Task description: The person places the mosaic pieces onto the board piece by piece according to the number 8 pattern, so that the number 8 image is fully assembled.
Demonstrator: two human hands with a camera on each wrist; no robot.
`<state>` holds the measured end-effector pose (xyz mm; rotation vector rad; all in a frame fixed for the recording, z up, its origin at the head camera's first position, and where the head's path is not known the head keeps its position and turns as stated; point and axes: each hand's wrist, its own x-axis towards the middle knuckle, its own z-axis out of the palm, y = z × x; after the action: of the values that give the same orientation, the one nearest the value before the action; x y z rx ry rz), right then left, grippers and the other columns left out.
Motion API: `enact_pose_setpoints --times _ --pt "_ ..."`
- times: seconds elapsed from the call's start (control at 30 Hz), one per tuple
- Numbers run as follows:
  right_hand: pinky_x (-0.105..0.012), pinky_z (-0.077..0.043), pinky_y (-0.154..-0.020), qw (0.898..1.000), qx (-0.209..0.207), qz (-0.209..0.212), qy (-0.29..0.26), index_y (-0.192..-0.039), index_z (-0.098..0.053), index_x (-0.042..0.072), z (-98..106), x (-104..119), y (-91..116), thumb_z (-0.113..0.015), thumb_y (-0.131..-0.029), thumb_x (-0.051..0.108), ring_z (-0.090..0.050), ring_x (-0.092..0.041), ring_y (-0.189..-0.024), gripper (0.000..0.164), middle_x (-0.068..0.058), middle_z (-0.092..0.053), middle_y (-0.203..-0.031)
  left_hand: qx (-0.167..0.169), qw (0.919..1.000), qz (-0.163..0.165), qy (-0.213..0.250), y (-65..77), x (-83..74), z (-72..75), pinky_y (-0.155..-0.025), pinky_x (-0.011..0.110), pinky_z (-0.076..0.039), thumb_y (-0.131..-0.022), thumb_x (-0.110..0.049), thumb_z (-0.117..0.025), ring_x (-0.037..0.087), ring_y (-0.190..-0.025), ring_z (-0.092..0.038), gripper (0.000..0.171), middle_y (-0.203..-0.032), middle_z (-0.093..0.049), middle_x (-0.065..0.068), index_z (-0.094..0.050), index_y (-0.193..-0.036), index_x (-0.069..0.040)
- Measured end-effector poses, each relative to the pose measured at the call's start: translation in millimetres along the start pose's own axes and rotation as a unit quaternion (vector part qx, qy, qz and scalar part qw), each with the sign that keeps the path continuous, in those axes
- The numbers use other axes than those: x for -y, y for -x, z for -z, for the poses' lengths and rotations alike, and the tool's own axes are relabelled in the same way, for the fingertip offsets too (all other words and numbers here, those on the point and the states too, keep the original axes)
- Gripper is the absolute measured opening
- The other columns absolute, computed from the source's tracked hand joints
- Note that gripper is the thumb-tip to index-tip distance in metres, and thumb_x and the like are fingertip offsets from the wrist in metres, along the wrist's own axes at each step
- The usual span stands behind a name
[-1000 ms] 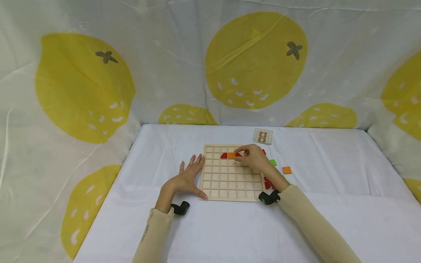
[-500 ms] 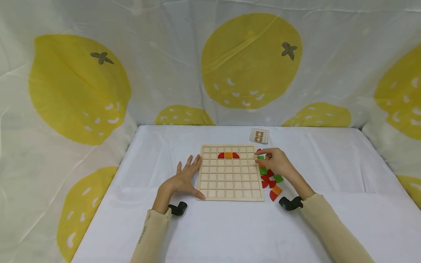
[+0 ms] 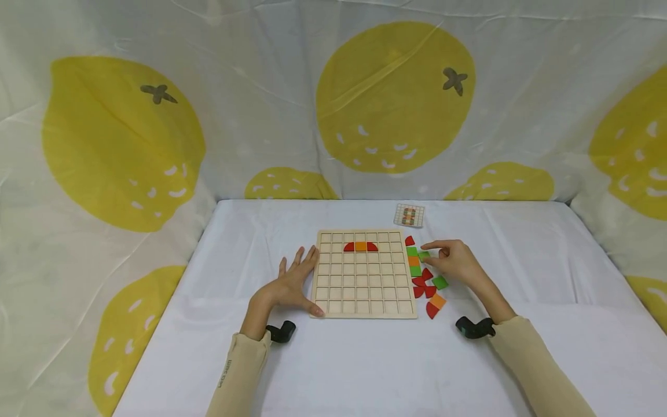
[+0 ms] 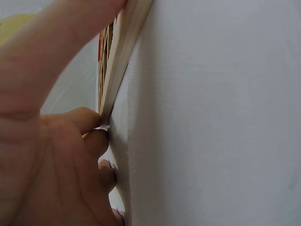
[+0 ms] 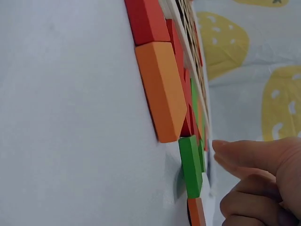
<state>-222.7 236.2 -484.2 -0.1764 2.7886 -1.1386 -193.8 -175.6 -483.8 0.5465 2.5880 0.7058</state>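
A wooden grid board [image 3: 367, 313] lies on the white cloth, with an orange square tile [image 3: 361, 247] between two red rounded tiles [image 3: 350, 247] in one upper row. Along the board's left side my left hand [image 3: 288, 288] is spread, its fingertips at the edge and its thumb at the near corner. My right hand [image 3: 454, 262] hovers right of the board, index finger and thumb apart around a green square tile [image 3: 424, 255]. In the right wrist view those fingertips [image 5: 221, 147] show a gap from the tiles, with the other fingers curled.
Beside the board lie several loose tiles: a green-orange-green column [image 3: 414, 262], red rounded tiles [image 3: 419, 291], another green square [image 3: 440, 282], and an orange square [image 3: 438, 301] against a red piece [image 3: 432, 311]. A small pattern card [image 3: 409, 215] lies behind the board.
My right hand has left the red tile on the board and moved right to the loose green tile. The left hand stays at the board's edge. The head view has shifted slightly.
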Motion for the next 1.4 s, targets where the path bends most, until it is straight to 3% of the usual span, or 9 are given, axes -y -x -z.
enact_pose_setpoints --times 0.2,0.4,0.67,0.9,1.23,1.4 --pt "-0.023 -0.027 -0.050 1.000 0.018 -0.015 0.002 -0.125 -0.073 0.002 4 -4 3 -0.078 -0.090 0.014 -0.036 -0.016 -0.054 0.037 0.002 -0.036 -0.058 -0.004 1.0000 -0.002 -0.001 0.3 1.6 -1.2 -0.124 0.070 0.013 -0.062 -0.045 -0.099 0.036 -0.162 0.016 0.148 -0.176 0.005 0.008 -0.001 -0.167 -0.008" --pt "-0.025 -0.029 -0.051 1.000 0.011 -0.029 0.003 -0.119 -0.075 0.002 4 -3 4 -0.080 -0.090 0.014 -0.040 -0.018 -0.059 0.032 0.000 -0.040 -0.061 -0.001 1.0000 -0.005 -0.001 -0.3 1.0 -2.4 -0.124 0.069 0.014 -0.062 -0.045 -0.099 0.036 -0.162 0.016 0.148 -0.176 0.006 0.008 0.000 -0.167 -0.008" --pt "-0.026 -0.032 -0.054 0.998 0.007 -0.052 0.017 -0.111 -0.075 0.002 6 -1 6 -0.084 -0.085 0.021 -0.043 -0.018 -0.061 0.033 -0.001 -0.043 -0.063 -0.003 1.0000 -0.004 -0.001 0.5 0.6 -2.3 -0.124 0.070 0.014 -0.062 -0.045 -0.099 0.036 -0.162 0.016 0.148 -0.176 0.005 0.008 -0.001 -0.167 -0.008" --pt "-0.027 -0.031 -0.055 0.998 0.009 -0.063 0.023 -0.115 -0.075 0.002 9 -5 10 -0.084 -0.084 0.026 -0.043 -0.020 -0.064 0.040 -0.002 -0.044 -0.066 -0.006 1.0000 -0.007 0.000 1.3 1.7 -2.0 -0.124 0.070 0.013 -0.062 -0.045 -0.099 0.037 -0.162 0.016 0.148 -0.176 0.004 0.009 -0.002 -0.167 -0.007" --pt "-0.025 -0.030 -0.052 1.000 0.000 -0.017 0.011 -0.114 -0.077 0.001 8 -5 6 -0.082 -0.088 0.022 -0.049 -0.019 -0.061 0.034 -0.001 -0.046 -0.062 -0.010 0.9999 -0.008 -0.001 1.4 2.0 -1.9 -0.124 0.070 0.013 -0.061 -0.046 -0.099 0.037 -0.162 0.015 0.148 -0.176 0.004 0.010 -0.002 -0.167 -0.007" --pt "-0.023 -0.027 -0.048 1.000 0.014 0.015 -0.006 -0.114 -0.078 0.004 -5 6 -1 -0.083 -0.089 0.024 -0.039 -0.015 -0.053 0.033 0.002 -0.041 -0.060 -0.009 0.9999 -0.007 -0.004 0.9 1.5 -1.8 -0.124 0.070 0.013 -0.062 -0.046 -0.099 0.036 -0.162 0.015 0.148 -0.176 0.004 0.009 -0.002 -0.167 -0.007"
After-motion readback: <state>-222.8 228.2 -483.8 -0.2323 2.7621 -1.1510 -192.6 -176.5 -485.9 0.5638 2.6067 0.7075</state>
